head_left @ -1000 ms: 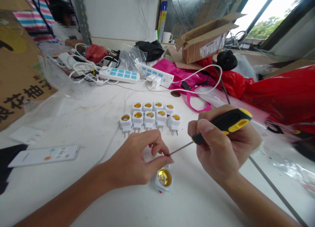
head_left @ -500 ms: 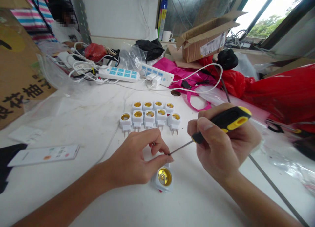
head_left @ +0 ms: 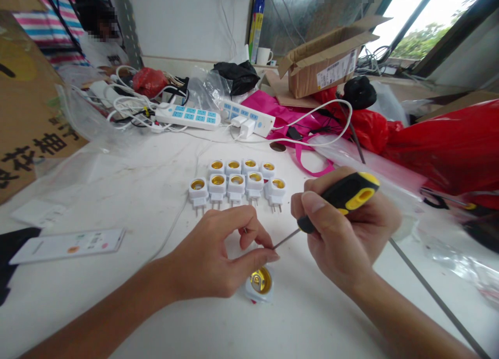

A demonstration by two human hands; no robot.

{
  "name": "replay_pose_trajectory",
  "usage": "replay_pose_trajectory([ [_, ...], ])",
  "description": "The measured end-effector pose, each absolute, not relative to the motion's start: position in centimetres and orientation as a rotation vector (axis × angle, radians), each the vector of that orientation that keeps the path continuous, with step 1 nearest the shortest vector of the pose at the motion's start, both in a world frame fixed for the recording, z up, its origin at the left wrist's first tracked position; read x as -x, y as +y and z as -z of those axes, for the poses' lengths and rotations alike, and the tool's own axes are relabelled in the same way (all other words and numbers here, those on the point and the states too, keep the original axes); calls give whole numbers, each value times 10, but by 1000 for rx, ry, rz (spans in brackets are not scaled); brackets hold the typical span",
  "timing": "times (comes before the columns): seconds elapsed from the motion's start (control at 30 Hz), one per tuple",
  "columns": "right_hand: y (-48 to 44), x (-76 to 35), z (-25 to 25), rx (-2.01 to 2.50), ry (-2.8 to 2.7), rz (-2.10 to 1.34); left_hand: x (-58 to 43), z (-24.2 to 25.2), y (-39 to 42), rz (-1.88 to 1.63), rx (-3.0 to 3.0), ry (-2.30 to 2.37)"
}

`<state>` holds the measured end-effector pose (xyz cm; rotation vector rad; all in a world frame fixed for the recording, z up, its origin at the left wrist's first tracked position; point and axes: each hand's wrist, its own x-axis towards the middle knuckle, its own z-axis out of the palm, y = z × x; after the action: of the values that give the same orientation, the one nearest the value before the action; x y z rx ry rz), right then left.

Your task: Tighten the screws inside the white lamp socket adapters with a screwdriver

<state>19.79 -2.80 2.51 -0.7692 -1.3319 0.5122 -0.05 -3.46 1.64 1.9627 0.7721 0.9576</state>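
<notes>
White tabletop (head_left: 187,338) under both hands, scuffed beyond the left one. Farther out past hands: white power strip (head_left: 189,116) with blue outlets, tangled white cables (head_left: 127,108), pink cloth (head_left: 268,103). Beyond right hand, open cardboard box (head_left: 323,73), then bright window (head_left: 413,26). Person (head_left: 102,50) far off past left hand, near striped fabric (head_left: 31,29).

Nearside of left fingertips, on tabletop, between forearms: white lamp socket (head_left: 260,290). Squarish body, gold threaded cup facing up, bit of red at near edge; far end hidden under left thumb. Just beyond left hand, nine similar sockets (head_left: 236,189) in two rows, front-row prongs toward hands.

Left hand (head_left: 230,255): curled, thumb and forefinger drawn narrow at driver tip; can't tell if pinching anything. Right hand (head_left: 346,229): wrapped round black-and-yellow screwdriver (head_left: 338,199), shaft slanting down to left fingertips.

Between forearms, nearside of socket, stretch of white tabletop. Outside left forearm: white slab (head_left: 68,246) partly over black cloth (head_left: 19,239), lettered carton (head_left: 35,104) farther out. Outside right hand: dark cord (head_left: 432,294), clear plastic (head_left: 456,260), red plastic (head_left: 448,146).
</notes>
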Motion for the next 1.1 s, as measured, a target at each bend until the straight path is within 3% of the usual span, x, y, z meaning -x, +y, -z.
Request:
replay_pose_trajectory([
  [1.1, -36, -186, -38, 826, -1553, -573, 12, -17, -30, -860, -1847, 638],
])
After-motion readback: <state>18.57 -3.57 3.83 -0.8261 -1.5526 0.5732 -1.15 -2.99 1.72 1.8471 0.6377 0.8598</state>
